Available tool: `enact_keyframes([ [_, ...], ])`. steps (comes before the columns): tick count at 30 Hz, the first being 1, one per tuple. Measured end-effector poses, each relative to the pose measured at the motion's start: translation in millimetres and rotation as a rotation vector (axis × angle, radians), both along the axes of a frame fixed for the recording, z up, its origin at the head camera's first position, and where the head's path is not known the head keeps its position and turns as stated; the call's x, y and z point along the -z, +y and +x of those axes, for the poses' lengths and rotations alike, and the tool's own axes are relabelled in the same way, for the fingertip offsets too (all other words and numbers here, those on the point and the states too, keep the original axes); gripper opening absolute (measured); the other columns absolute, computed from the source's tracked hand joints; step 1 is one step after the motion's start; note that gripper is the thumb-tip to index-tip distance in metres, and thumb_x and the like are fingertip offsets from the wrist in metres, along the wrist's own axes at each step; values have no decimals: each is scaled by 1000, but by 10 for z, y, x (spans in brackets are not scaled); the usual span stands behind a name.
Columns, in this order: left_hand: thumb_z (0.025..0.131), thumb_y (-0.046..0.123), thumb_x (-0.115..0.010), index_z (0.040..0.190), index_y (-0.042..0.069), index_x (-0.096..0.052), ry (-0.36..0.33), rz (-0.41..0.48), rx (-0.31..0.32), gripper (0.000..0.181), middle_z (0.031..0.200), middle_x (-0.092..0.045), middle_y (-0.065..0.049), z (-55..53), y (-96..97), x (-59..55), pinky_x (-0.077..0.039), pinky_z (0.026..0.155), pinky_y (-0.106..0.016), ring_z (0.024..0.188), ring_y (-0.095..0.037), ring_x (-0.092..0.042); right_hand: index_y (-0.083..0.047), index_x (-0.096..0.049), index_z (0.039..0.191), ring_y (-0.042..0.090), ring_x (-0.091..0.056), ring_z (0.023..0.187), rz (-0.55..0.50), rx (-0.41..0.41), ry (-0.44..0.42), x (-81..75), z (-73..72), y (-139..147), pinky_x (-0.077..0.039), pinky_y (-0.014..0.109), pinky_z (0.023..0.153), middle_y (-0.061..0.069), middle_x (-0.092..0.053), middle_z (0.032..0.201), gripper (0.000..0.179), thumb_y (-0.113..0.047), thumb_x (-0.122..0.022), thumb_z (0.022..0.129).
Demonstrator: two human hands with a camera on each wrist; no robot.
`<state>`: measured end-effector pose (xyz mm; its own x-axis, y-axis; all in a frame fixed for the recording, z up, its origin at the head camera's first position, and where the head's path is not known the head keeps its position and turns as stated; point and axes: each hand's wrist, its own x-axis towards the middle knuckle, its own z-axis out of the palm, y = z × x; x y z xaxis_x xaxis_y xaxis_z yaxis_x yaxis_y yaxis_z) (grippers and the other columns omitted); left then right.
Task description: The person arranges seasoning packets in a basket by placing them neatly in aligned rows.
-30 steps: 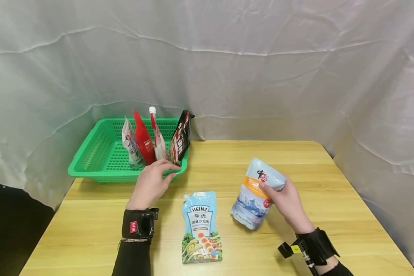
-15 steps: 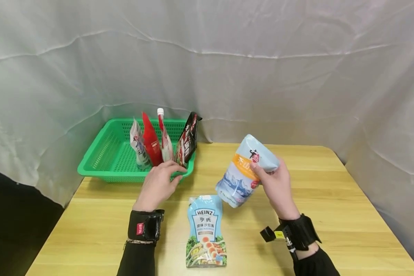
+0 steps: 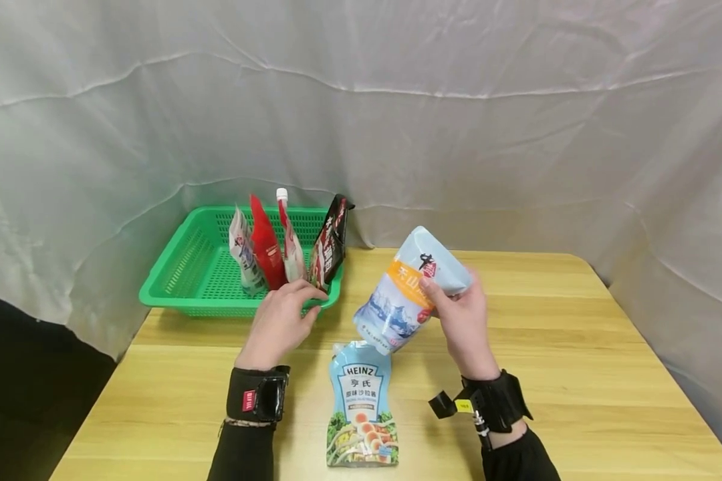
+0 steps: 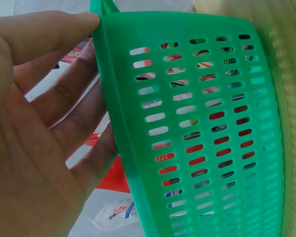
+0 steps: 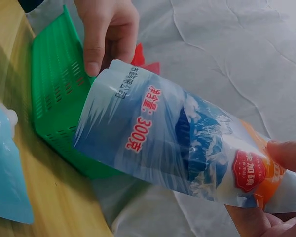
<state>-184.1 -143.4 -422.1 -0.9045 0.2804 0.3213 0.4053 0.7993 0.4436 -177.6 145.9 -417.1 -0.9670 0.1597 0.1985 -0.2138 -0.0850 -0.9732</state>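
My right hand pinches a blue and white bag of salt by its upper right side, thumb on the printed front. The bag hangs tilted above the table, its lower end overlapping the top of a light-blue Heinz salad dressing pouch that lies flat. With its thumb outside and its fingers over the inner side, my left hand holds the front right rim of a green plastic basket. The left wrist view shows the thumb tip on the rim.
Upright in the basket are a white packet, a red pouch, a white-capped pouch and a black packet leaning at the right end. Behind the wooden table hangs a grey-white cloth.
My right hand has carried the salt bag left and upward, toward the basket. The left hand stays on the basket rim. The whole head view has shifted slightly.
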Motion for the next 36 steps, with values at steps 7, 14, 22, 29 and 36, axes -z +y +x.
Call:
enact_keyframes([
  [7,92,10,-78,110,12,-79,35,-10,0,18,114,-73,-4,10,23,-5,-52,93,-52,108,-29,-68,-7,-45,133,22,-71,97,1,-20,20,4,15,-8,-64,37,78,14,-61,119,44,-7,-72,98],
  [14,96,18,-75,117,10,-76,70,4,-7,22,117,-72,-5,31,74,-62,-54,92,-50,107,-29,-68,-5,-44,131,21,-71,95,24,-36,13,-27,19,-54,-65,36,77,15,-61,119,44,-5,-72,97],
  [22,100,39,-70,142,10,-59,17,143,104,52,129,-67,-5,85,303,-127,-57,94,-46,115,-24,-66,-3,-45,132,21,-69,93,83,-63,8,-67,71,-74,-64,32,75,16,-62,119,45,-3,-73,96],
  [29,92,44,-79,149,15,-50,-151,216,190,70,125,-68,-2,122,493,-134,-58,91,-42,114,-23,-66,-4,-47,132,21,-68,101,128,-141,76,-79,111,-87,-61,29,82,13,-64,122,45,-3,-75,95],
  [36,94,38,-78,145,16,-48,-246,286,261,63,116,-68,4,138,553,-95,-60,85,-36,98,-13,-67,-2,-50,132,20,-71,97,188,-185,118,-76,136,-137,-61,29,79,14,-67,118,47,-1,-76,93],
])
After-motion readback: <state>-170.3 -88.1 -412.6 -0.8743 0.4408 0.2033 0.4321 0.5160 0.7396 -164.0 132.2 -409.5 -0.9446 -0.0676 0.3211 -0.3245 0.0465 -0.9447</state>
